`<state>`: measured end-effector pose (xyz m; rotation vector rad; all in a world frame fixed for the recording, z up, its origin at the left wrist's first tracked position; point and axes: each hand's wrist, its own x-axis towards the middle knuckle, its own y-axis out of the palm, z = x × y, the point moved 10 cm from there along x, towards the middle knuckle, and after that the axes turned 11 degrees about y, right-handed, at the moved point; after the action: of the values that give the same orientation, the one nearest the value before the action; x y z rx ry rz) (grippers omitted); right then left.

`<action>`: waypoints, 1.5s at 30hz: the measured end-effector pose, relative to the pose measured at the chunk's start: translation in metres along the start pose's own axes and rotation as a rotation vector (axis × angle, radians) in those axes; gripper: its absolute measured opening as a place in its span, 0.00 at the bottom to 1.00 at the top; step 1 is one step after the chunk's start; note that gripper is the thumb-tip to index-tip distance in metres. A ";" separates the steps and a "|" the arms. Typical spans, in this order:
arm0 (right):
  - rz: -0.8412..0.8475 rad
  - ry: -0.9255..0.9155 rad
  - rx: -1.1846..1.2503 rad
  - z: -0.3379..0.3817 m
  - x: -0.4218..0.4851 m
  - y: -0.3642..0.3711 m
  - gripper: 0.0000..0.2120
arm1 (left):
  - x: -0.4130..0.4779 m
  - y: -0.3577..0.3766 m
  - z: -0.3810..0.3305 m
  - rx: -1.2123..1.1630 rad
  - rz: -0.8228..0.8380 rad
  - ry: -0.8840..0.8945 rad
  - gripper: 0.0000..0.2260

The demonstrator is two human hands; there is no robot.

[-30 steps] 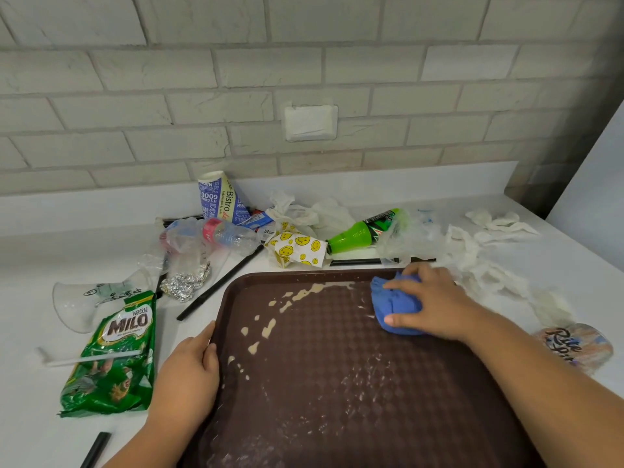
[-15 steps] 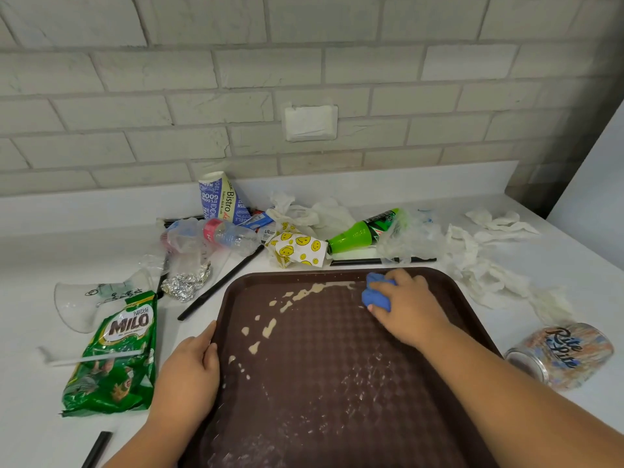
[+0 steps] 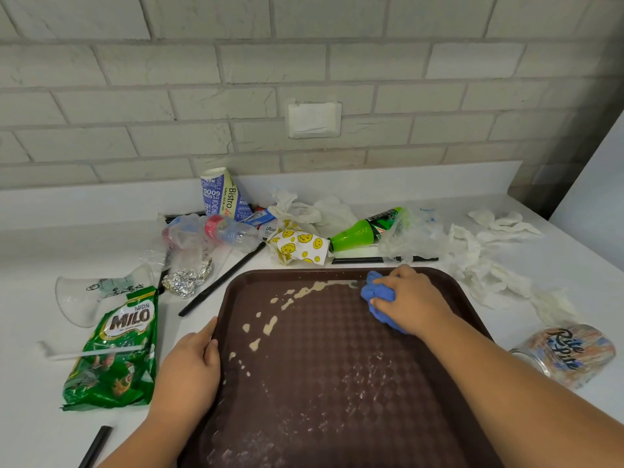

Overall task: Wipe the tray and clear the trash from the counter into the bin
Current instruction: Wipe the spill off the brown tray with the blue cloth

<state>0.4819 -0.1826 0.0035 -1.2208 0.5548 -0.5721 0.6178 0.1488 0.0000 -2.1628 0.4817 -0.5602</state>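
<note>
1. Head view: clutching a bunched blue cloth [image 3: 374, 295] in the right hand [image 3: 412, 305], pressing it onto the far part of the brown tray [image 3: 337, 383], at the right end of a trail of beige spill [image 3: 270, 327].
2. Gripping the tray's left rim with the left hand [image 3: 189, 373].
3. Showing the tray lying flat on the white bench [image 3: 33, 417], its near edge running out of frame.
4. Showing trash lying around the tray:
   - Left: Milo bag [image 3: 118, 349].
   - Beyond it: foil [image 3: 187, 282] and black straw [image 3: 219, 282].
   - Far side: paper cup [image 3: 219, 192], smiley wrapper [image 3: 299, 246] and green bottle [image 3: 361, 229].
   - Right: tissues [image 3: 486, 275] and a tipped can [image 3: 567, 354].
</note>
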 end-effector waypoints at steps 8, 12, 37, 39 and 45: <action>0.225 -0.244 0.161 0.022 -0.042 0.011 0.20 | -0.001 -0.001 0.000 -0.002 -0.008 -0.009 0.19; 0.053 -0.216 0.088 0.009 -0.066 0.003 0.21 | -0.001 0.000 -0.001 -0.006 -0.006 -0.007 0.19; 0.129 -0.637 0.070 0.070 -0.140 0.021 0.20 | -0.001 0.000 0.000 -0.012 0.010 -0.032 0.18; 0.069 -0.558 0.101 0.058 -0.124 0.012 0.20 | -0.001 0.000 0.000 -0.018 0.006 -0.034 0.18; 0.185 -0.791 0.027 0.097 -0.161 0.032 0.18 | -0.001 0.000 0.000 -0.013 0.001 -0.029 0.18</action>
<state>0.4321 0.0011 0.0103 -1.2385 -0.0158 0.0823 0.6170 0.1491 -0.0002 -2.1802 0.4719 -0.5254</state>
